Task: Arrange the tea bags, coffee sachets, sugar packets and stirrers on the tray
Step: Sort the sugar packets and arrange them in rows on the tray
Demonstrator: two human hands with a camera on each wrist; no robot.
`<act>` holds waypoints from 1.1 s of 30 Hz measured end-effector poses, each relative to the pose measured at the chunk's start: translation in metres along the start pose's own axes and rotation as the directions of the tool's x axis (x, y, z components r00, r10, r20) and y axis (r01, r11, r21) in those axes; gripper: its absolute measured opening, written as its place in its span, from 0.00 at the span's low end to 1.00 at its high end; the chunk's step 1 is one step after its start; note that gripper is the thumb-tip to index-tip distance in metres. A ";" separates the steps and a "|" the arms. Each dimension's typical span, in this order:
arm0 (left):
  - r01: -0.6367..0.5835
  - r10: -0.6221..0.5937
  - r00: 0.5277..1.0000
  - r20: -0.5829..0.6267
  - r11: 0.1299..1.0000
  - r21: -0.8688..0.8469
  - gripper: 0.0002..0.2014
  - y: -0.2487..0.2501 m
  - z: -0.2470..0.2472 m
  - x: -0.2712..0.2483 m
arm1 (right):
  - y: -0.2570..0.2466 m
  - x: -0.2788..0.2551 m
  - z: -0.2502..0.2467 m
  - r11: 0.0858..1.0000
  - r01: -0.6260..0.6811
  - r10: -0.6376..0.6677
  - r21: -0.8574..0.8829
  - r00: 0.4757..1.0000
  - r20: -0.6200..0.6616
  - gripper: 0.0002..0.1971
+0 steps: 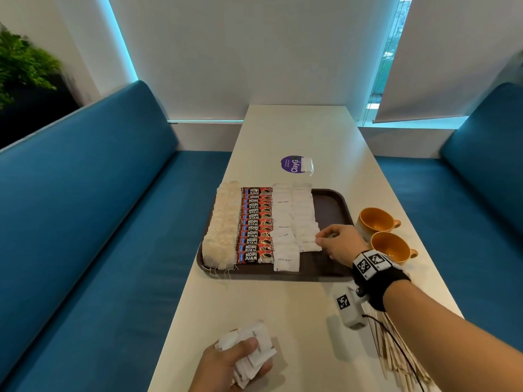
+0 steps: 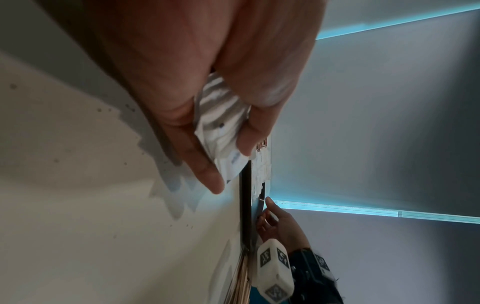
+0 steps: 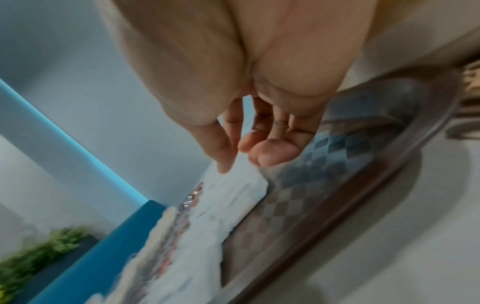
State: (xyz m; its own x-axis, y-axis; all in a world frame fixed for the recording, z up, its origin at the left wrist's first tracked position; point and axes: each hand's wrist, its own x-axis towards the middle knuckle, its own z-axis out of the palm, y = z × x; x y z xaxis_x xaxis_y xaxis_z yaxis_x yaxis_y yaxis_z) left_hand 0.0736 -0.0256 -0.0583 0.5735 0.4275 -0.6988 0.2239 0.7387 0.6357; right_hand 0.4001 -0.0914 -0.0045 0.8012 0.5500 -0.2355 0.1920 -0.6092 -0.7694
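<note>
A brown tray (image 1: pixel 329 207) holds a column of tea bags (image 1: pixel 222 230), a column of red coffee sachets (image 1: pixel 256 226) and two columns of white sugar packets (image 1: pixel 294 222). My right hand (image 1: pixel 321 240) reaches over the tray's front right part, and its loosely extended fingertips (image 3: pixel 224 164) touch the nearest packet (image 1: pixel 308 244) of the right sugar column. My left hand (image 1: pixel 249 355) rests near the table's front edge and grips a bunch of sugar packets (image 1: pixel 254 349), also seen in the left wrist view (image 2: pixel 223 127). Wooden stirrers (image 1: pixel 396 355) lie on the table under my right forearm.
Two orange cups (image 1: pixel 373 219) (image 1: pixel 392 246) stand just right of the tray. A purple sticker (image 1: pixel 291 164) with one white packet (image 1: pixel 306 164) on it lies beyond the tray. Blue benches (image 1: pixel 99 207) flank the long white table (image 1: pixel 297 128). The tray's right strip is bare.
</note>
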 end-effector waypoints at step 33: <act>-0.246 0.248 0.955 0.164 0.969 -0.035 0.15 -0.006 0.025 -0.057 | 0.013 -0.220 0.055 0.787 -0.046 -0.072 0.615 0.983 0.166 0.07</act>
State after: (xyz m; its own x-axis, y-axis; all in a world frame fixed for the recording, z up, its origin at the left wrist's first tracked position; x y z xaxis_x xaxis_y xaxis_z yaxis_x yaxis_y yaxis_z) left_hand 0.0589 -0.0672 -0.0136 0.7325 0.5059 -0.4556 0.0483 0.6288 0.7760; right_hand 0.1950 -0.1885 0.0047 0.6799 0.6797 -0.2751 -0.2342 -0.1542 -0.9599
